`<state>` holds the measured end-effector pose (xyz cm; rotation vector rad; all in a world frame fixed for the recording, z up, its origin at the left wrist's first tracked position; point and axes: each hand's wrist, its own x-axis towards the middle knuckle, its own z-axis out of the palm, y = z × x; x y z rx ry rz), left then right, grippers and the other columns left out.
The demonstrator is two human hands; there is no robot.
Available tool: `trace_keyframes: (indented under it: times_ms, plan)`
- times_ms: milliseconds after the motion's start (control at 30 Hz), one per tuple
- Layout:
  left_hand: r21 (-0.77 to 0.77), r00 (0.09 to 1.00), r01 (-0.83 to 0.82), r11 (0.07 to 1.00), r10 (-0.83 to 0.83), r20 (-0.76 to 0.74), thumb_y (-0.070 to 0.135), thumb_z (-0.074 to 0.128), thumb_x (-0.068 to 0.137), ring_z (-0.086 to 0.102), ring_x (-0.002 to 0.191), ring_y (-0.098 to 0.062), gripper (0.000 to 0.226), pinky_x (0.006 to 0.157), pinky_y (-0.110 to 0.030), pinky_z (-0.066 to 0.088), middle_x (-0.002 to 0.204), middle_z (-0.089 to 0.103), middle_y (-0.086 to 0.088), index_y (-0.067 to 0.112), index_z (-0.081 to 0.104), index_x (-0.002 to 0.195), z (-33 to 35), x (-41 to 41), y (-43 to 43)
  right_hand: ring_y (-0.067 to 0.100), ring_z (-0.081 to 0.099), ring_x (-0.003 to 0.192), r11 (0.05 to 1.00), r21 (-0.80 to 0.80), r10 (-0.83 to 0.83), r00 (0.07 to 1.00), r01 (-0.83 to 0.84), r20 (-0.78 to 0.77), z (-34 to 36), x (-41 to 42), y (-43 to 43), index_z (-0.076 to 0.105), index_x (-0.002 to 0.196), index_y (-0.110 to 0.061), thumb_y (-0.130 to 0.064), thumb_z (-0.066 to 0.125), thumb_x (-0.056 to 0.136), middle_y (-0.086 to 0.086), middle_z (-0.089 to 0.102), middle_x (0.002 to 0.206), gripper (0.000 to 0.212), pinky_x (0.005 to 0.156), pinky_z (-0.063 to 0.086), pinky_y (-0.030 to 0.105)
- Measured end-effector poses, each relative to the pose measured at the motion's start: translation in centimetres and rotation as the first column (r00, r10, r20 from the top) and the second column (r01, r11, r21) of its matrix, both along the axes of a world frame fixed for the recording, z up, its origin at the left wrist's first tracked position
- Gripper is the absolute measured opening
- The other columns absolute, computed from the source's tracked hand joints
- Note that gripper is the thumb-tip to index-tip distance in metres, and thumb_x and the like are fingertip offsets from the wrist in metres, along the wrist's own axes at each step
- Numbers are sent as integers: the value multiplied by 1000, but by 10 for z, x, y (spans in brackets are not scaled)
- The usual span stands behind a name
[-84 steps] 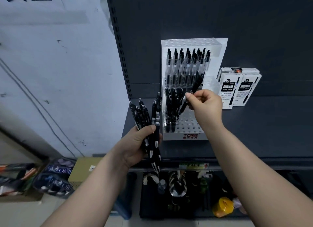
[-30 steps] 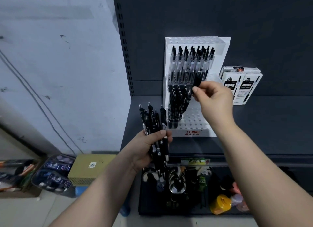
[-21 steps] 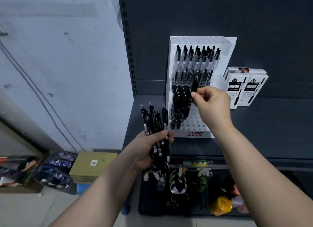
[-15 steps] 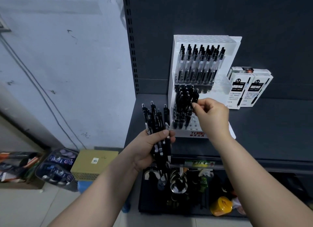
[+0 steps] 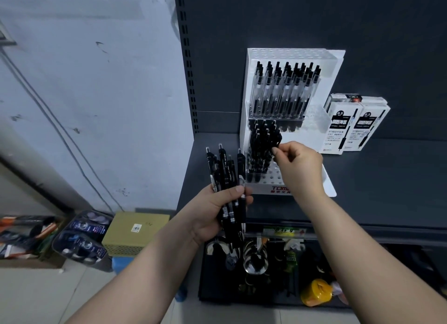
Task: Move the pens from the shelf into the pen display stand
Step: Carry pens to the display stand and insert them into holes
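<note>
A white tiered pen display stand (image 5: 251, 98) stands on the dark shelf (image 5: 387, 183). Its upper tier holds several clear-barrelled pens (image 5: 283, 91); its lower tier holds several black pens (image 5: 260, 152) at the left side. My right hand (image 5: 298, 165) pinches the top of one black pen (image 5: 278, 139) that stands at the right edge of that lower group. My left hand (image 5: 214, 211) grips a bundle of several black pens (image 5: 227, 178) upright, just left of the stand's base.
Two white pen boxes (image 5: 354, 125) lean against the back panel right of the stand. Below the shelf sits a dark tray of small goods (image 5: 256, 263) with a yellow item (image 5: 315, 292). On the floor at left are a tan box (image 5: 135, 234) and packaged items (image 5: 82, 241).
My right hand has brought its pen down from in front of the upper tier into the lower tier's group. The left hand's bundle has stayed about where it was.
</note>
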<state>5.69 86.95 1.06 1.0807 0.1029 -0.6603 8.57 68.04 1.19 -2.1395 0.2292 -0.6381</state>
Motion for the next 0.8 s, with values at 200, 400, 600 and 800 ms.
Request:
trace_keyframes:
  times_ms: [200,400,600,800]
  plan:
    - [-16,1000,9,1000,-9,5,8,65,75,69,75,-16,13,70,-29,56,81,71,-7,14,75,67,1,-5,-5,16,44,55,996,-88,15,1000,-16,-13,6,-1,1,64,73,-4,-20,63,90,11,58,59,23,53,35,28]
    - [-31,999,38,999,-37,30,7,65,75,69,74,-15,12,71,-29,55,80,72,-6,12,74,70,-1,-8,-10,18,46,56,981,-194,3,998,-16,-65,12,2,-1,60,69,-5,-20,61,91,7,58,59,27,49,31,26]
    - [-10,995,86,996,-86,46,11,66,71,68,75,-15,12,82,-34,50,80,71,-6,15,76,67,-1,-11,-10,16,53,58,992,-124,12,988,-32,-157,16,4,1,62,70,-4,-21,62,90,5,62,64,27,55,40,24]
    - [-42,994,94,995,-92,52,10,66,72,68,71,-14,13,65,-27,57,78,70,-6,5,71,83,-3,-13,-10,18,61,67,971,195,178,967,-141,-182,31,-41,11,69,76,-22,-33,65,88,4,68,72,17,62,51,31]
